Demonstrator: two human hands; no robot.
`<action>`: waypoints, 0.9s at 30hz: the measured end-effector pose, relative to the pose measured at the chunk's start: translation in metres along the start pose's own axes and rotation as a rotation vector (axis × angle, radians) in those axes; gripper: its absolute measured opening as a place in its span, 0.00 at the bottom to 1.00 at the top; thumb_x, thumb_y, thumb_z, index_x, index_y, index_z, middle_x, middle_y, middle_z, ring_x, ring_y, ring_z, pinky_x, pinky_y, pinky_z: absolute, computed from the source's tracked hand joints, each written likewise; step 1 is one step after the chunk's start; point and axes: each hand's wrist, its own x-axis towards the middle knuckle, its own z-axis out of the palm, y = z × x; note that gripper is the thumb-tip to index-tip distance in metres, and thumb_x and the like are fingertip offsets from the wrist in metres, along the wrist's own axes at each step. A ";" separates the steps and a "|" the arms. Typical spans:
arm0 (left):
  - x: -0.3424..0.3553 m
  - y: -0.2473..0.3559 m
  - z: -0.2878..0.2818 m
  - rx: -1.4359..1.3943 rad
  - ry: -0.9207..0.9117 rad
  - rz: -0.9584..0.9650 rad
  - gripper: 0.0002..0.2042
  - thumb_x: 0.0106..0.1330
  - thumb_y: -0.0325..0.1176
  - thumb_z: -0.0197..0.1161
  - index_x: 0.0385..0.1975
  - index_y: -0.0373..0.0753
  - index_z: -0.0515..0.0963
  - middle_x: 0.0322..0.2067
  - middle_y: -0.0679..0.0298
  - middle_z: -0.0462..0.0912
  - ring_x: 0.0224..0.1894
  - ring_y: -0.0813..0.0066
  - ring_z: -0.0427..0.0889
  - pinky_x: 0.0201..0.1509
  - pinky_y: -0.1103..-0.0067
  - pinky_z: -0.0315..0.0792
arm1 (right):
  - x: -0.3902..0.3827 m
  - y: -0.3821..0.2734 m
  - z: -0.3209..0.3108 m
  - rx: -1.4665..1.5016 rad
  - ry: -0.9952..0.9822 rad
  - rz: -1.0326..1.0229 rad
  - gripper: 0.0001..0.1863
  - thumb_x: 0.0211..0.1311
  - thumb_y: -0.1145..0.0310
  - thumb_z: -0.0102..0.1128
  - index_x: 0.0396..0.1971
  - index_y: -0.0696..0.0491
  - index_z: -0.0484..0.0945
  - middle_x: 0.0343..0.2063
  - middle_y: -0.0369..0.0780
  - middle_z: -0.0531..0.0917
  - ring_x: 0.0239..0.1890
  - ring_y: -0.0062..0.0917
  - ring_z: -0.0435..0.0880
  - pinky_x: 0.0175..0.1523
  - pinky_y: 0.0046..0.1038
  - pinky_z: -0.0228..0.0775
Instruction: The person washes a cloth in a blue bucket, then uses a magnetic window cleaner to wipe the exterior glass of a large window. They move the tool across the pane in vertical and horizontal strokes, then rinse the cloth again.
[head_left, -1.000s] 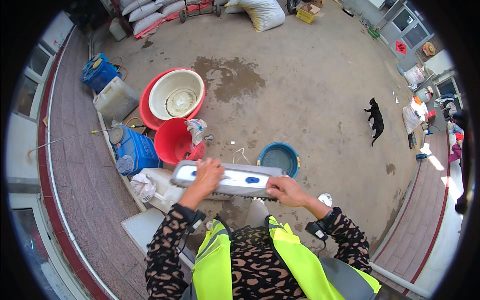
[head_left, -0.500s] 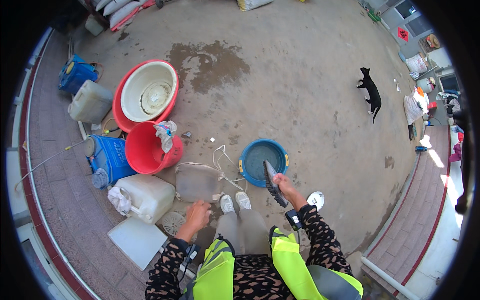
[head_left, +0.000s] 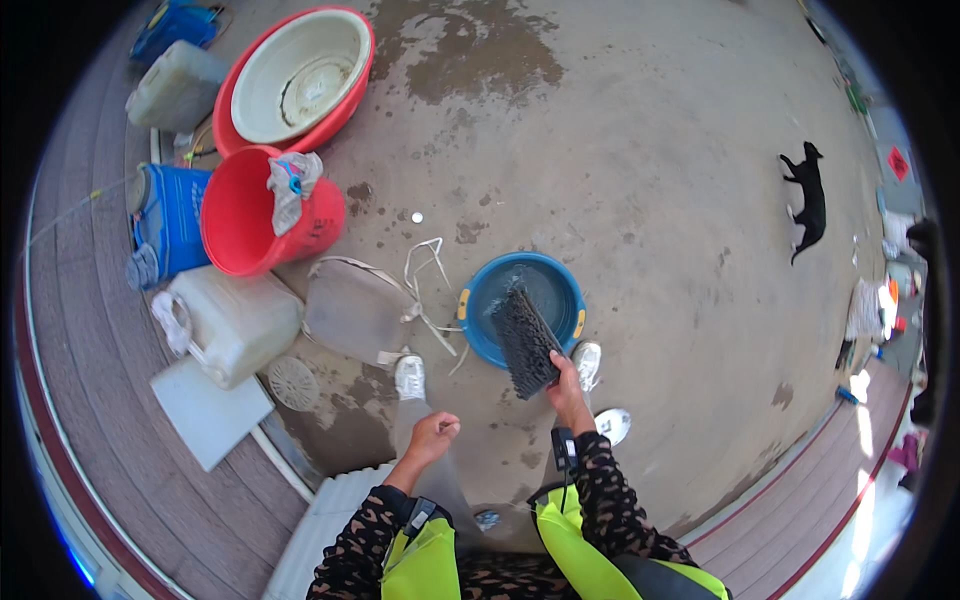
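Observation:
My right hand (head_left: 568, 388) grips the near end of a dark grey, shaggy mop pad (head_left: 525, 345). The pad slants up and to the left over a round blue basin (head_left: 520, 257) with yellow handles; its far end reaches in over the water. Above my left knee, my left hand (head_left: 435, 437) is curled closed, with nothing showing in it. My feet in white shoes (head_left: 410, 377) stand apart, one on each side of the basin's near edge.
On the left are a red bucket (head_left: 325, 215) with a cloth on its rim, a whitish jerrycan (head_left: 235, 325), a blue jug (head_left: 180, 215), and a white basin (head_left: 255, 95) inside a red one. A translucent bag-like container (head_left: 355, 310) lies left of the basin. A black cat (head_left: 812, 205) is at the right.
The pad has turned from edge-on to show its shaggy face, and tilts to the left. My left hand has moved right. My feet have spread apart and the view has shifted nearer the basin.

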 end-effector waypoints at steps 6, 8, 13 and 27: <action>0.023 0.007 0.148 -0.894 -0.163 -0.515 0.27 0.68 0.56 0.58 0.55 0.39 0.75 0.54 0.60 0.78 0.54 0.63 0.77 0.53 0.65 0.73 | -0.012 -0.035 -0.040 -0.052 -0.128 0.327 0.20 0.70 0.58 0.59 0.56 0.51 0.73 0.48 0.37 0.81 0.48 0.28 0.81 0.49 0.37 0.77; 0.028 0.014 0.177 -1.231 -0.207 -0.397 0.33 0.69 0.63 0.52 0.59 0.39 0.71 0.61 0.57 0.73 0.61 0.60 0.72 0.61 0.61 0.68 | -0.020 -0.039 -0.046 -0.187 -0.136 0.431 0.22 0.70 0.57 0.59 0.59 0.51 0.69 0.49 0.36 0.78 0.49 0.26 0.79 0.47 0.36 0.77; 0.054 0.011 0.199 -1.829 -0.246 -0.262 0.35 0.69 0.64 0.48 0.59 0.35 0.71 0.60 0.54 0.74 0.61 0.57 0.72 0.61 0.55 0.66 | -0.023 -0.050 -0.052 -0.264 -0.126 0.421 0.25 0.70 0.63 0.58 0.63 0.55 0.65 0.52 0.38 0.78 0.50 0.28 0.80 0.49 0.38 0.77; 0.155 0.019 0.230 -1.421 -0.169 -0.235 0.15 0.67 0.45 0.64 0.45 0.42 0.79 0.40 0.67 0.83 0.41 0.74 0.81 0.45 0.72 0.73 | 0.049 -0.134 -0.121 -0.229 -0.163 0.520 0.18 0.60 0.72 0.58 0.51 0.58 0.75 0.46 0.43 0.84 0.45 0.32 0.85 0.54 0.36 0.78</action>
